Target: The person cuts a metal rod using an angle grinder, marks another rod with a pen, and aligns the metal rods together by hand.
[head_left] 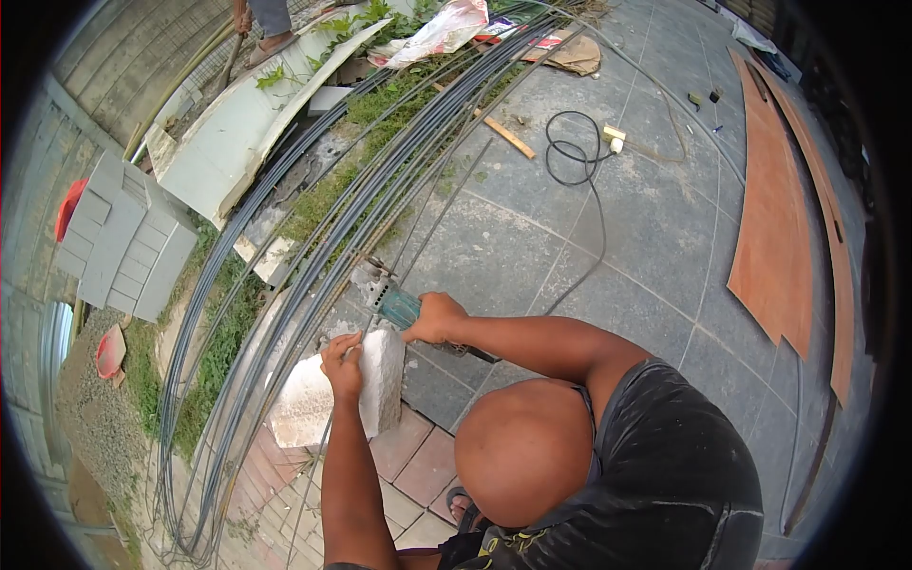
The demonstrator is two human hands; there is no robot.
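Neither my left hand nor my right hand is in view. Just below me a person in a dark shirt bends over, seen from above. That person's right hand grips a green angle grinder, its head at the metal rods. Their left hand pinches a thin rod over a white stone block. The grinder's disc cannot be made out clearly. The rods run in a long curved bundle from lower left to the top.
A black cable loops over grey paving near a pale socket block. Brown boards lie at right. A wooden strip, white panel and grey brick-patterned piece lie around. Another person's foot shows at top.
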